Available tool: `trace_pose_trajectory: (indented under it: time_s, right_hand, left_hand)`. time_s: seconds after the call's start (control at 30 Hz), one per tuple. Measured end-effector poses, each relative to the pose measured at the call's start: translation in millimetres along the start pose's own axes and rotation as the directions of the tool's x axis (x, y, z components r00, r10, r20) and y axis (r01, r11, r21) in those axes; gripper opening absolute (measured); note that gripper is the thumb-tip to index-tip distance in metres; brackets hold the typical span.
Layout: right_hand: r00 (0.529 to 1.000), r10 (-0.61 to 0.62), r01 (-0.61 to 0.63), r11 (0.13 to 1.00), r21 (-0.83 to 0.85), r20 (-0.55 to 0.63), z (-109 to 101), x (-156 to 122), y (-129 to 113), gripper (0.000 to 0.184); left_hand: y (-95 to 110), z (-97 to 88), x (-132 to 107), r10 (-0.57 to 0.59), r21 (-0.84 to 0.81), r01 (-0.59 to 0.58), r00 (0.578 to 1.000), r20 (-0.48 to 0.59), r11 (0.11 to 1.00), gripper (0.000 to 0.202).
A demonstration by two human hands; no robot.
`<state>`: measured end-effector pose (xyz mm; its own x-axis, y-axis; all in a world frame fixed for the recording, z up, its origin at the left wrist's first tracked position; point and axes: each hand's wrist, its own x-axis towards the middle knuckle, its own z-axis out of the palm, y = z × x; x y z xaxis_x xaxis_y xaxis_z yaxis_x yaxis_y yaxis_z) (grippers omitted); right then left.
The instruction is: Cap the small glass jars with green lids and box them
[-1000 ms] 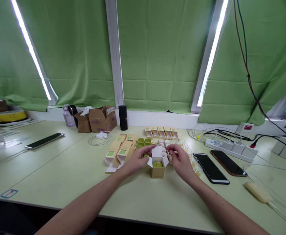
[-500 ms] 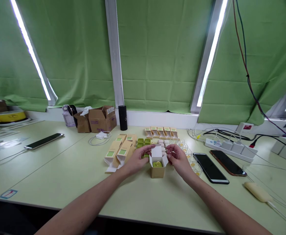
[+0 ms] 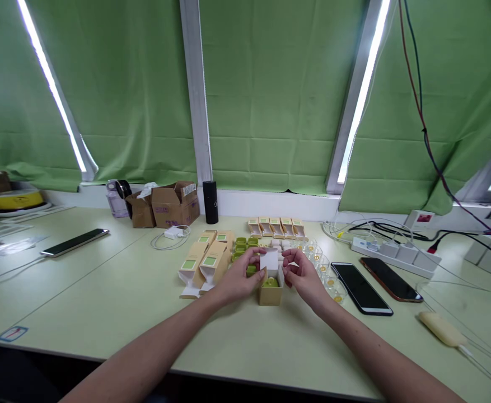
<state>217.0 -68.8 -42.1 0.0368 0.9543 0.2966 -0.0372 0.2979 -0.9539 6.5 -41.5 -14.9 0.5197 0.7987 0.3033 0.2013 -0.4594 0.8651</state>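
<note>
A small tan carton stands upright on the pale green table, its white top flap raised and a green item showing inside. My left hand grips its left side, fingers curled round it. My right hand pinches the right side flap inward. Behind the carton lie green pots and pale round pieces.
Closed tan boxes lie to the left, open ones in a row behind. Clear cups and two phones sit to the right, with a power strip. Brown cartons and another phone lie far left.
Both hands closed in on the carton. Its side flaps, spread outward before, are now folded in, and the white top flap stands more upright.
</note>
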Motion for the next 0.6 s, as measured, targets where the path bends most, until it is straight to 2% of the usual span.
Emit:
trace_pose_trajectory:
  time_s: [0.6]
  right_hand:
    - [0.995, 0.069, -0.066, 0.997, -0.041, 0.072, 9.1, -3.7, 2.6, 0.049]
  left_hand:
    - [-5.0, 7.6, -0.6, 0.042, 0.011, -0.042, 0.999, -0.033, 0.999, 0.047]
